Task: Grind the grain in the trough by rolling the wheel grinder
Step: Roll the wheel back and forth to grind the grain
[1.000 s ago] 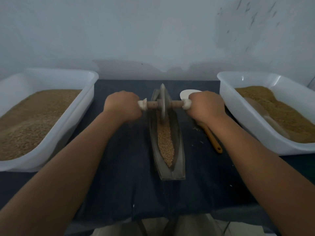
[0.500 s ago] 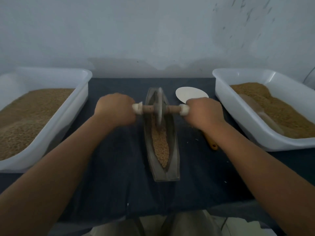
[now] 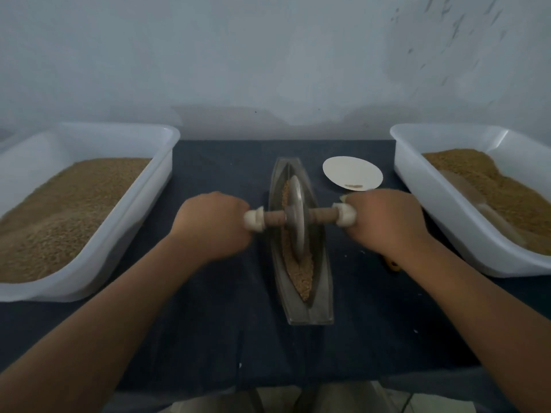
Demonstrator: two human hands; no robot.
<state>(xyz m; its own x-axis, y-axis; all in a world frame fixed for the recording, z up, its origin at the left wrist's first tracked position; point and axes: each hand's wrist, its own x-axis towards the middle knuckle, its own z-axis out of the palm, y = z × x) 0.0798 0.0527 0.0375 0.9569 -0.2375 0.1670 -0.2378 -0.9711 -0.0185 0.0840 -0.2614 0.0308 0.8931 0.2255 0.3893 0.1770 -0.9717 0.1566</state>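
A narrow boat-shaped metal trough [image 3: 320,305] lies lengthwise in the middle of the dark cloth, with brown grain [image 3: 304,274] along its groove. The wheel grinder [image 3: 295,217], a metal disc on a wooden axle with pale end caps, stands upright in the groove about halfway along. My left hand [image 3: 213,226] grips the axle's left end and my right hand [image 3: 387,220] grips its right end. Both hands look slightly blurred.
A large white tub [image 3: 143,201] of grain stands at the left, another white tub [image 3: 423,192] of grain at the right. A white spoon [image 3: 351,175] with a few grains lies beyond my right hand; its orange handle tip [image 3: 394,265] shows under my right wrist. A grey wall rises behind.
The wheel has rolled toward me, from the trough's far end to about its middle, with both hands still on the axle. More of the white spoon shows now.
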